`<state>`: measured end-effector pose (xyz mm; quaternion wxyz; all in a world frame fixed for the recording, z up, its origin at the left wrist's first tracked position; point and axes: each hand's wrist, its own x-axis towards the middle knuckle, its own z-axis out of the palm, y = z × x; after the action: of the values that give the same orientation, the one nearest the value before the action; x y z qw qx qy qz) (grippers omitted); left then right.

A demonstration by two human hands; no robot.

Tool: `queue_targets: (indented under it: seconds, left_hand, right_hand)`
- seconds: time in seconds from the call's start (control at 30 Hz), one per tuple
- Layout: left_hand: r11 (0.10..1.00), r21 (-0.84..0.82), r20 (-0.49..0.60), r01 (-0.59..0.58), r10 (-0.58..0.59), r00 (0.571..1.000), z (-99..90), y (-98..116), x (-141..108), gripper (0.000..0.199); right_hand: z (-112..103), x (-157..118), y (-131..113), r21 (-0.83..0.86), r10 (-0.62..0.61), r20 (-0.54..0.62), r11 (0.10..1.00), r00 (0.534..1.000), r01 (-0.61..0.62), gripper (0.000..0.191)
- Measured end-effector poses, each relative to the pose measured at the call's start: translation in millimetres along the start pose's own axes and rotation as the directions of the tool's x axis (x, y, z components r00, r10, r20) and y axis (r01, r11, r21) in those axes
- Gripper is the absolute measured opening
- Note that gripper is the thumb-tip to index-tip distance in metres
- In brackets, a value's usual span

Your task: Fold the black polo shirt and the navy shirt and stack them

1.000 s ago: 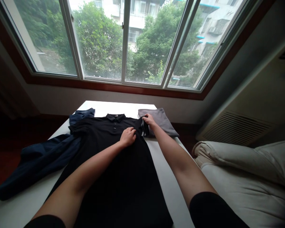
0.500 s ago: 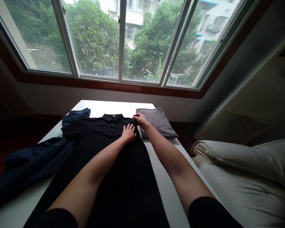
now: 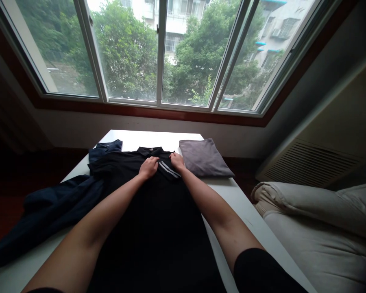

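Two hands are meeting at the shoulder in the head view: the right hand [image 3: 177, 161] is pinching the black polo shirt [image 3: 158, 228]; the left hand [image 3: 149, 167] is curling beside the striped sleeve [image 3: 169, 169], its grip unclear. The shirt is lying on the white table [image 3: 158, 137], looking light, limp, unbreakable, probably best held at shoulder seam and hem. No container is showing.

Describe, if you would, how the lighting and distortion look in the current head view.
Head view: strong backlight from the window; glare whitening the far end of the table; the black shirt too dark below the chest to show folds; heavy shade in the lower left; window sides splayed outward, wide-angle style.
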<state>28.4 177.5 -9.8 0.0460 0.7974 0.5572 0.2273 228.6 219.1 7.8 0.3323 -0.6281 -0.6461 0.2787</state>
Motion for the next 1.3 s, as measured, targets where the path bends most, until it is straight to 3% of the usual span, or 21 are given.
queue_targets:
  seconds: [0.1, 0.27, 0.53, 0.7, 0.8, 0.87, 1.0, 1.1, 1.17, 1.23, 1.3]
  left_hand:
    - [0.996, -0.03, 0.041, -0.078, 0.08, 0.996, 10.6, 16, -13, 0.043]
    - [0.986, 0.033, 0.179, -0.162, 0.154, 0.972, 31.6, 39, -28, 0.049]
    - [0.99, 0.119, 0.174, -0.082, 0.06, 0.983, 36.7, 42, -33, 0.064]
    - [0.991, 0.095, 0.243, -0.095, 0.07, 0.967, 36.1, 41, -34, 0.07]
    - [0.991, 0.092, 0.217, -0.098, 0.076, 0.973, 29.5, 33, -34, 0.06]
    - [0.992, 0.112, 0.136, -0.06, 0.045, 0.99, 17.7, 19, -32, 0.055]
    - [0.975, 0.171, -0.116, 0.145, -0.126, 0.985, -27.3, -37, -27, 0.05]
    - [0.887, 0.157, -0.267, 0.435, -0.386, 0.883, -72.0, -96, -31, 0.048]
    - [0.753, 0.084, -0.301, 0.652, -0.605, 0.737, -100.0, -135, -40, 0.051]
    - [0.627, 0.036, -0.283, 0.778, -0.741, 0.61, -122.0, -167, -52, 0.056]
    - [0.535, 0.006, -0.231, 0.845, -0.821, 0.522, -135.7, -190, -64, 0.057]
  right_hand:
    - [3, 0, 11, -0.252, -0.045, -0.118, 0.968, 0.992, 0.014, 0.035]
    - [14, 2, 32, -0.502, -0.121, 0.054, 0.855, 0.991, 0.132, 0.044]
    - [19, 23, 44, -0.59, -0.021, 0.178, 0.798, 0.984, 0.124, 0.07]
    - [25, 19, 40, -0.609, -0.094, 0.161, 0.774, 0.983, 0.173, 0.068]
    - [28, 13, 38, -0.591, -0.063, 0.194, 0.789, 0.979, 0.168, 0.07]
    - [28, 11, 38, -0.588, -0.048, 0.201, 0.793, 0.978, 0.16, 0.072]
    - [24, 8, 36, -0.59, -0.067, 0.192, 0.789, 0.979, 0.17, 0.071]
    - [23, 4, 34, -0.601, -0.091, 0.177, 0.779, 0.98, 0.18, 0.068]
    - [25, 1, 29, -0.607, -0.132, 0.17, 0.766, 0.977, 0.21, 0.064]
    - [30, -4, 21, -0.597, -0.198, 0.182, 0.756, 0.963, 0.269, 0.06]
    - [41, -10, 8, -0.566, -0.274, 0.212, 0.748, 0.938, 0.346, 0.059]
